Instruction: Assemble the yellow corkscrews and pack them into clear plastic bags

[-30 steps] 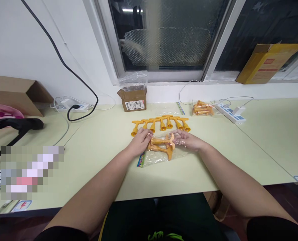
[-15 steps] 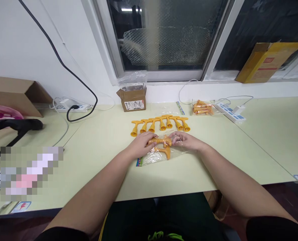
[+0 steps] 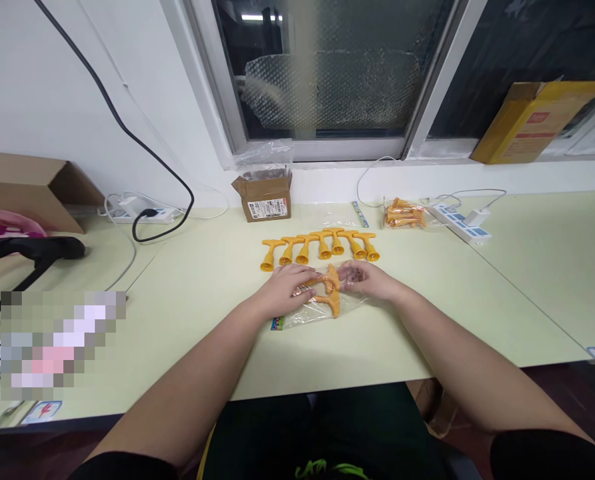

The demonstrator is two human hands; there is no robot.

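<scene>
A clear plastic bag (image 3: 302, 319) with a colourful strip lies on the table in front of me, holding yellow T-shaped plastic handles (image 3: 333, 303). My left hand (image 3: 288, 288) is closed over the bag's left part, fingers above and thumb below one handle, gripping it through the film. At the bag's right end, my right hand (image 3: 365, 279) has its fingers curled on the film, close to the crossbars of the handles; its fingertips are partly hidden. Just beyond both hands stands a row of several more yellow handles (image 3: 325, 247), set side by side with their hollow ends toward me.
Behind the row are a small cardboard box (image 3: 266, 199), a flat clear bag (image 3: 327, 215) and a filled bag of orange-yellow handles (image 3: 405, 215). A power strip (image 3: 460, 223) lies at right. On the left are a black stand (image 3: 37, 248) and a black cable (image 3: 162, 160).
Inside the bag, the upper handle has shifted so its crossbar lines up more with the lower one. My left fingers reach slightly further right; the right hand has barely moved.
</scene>
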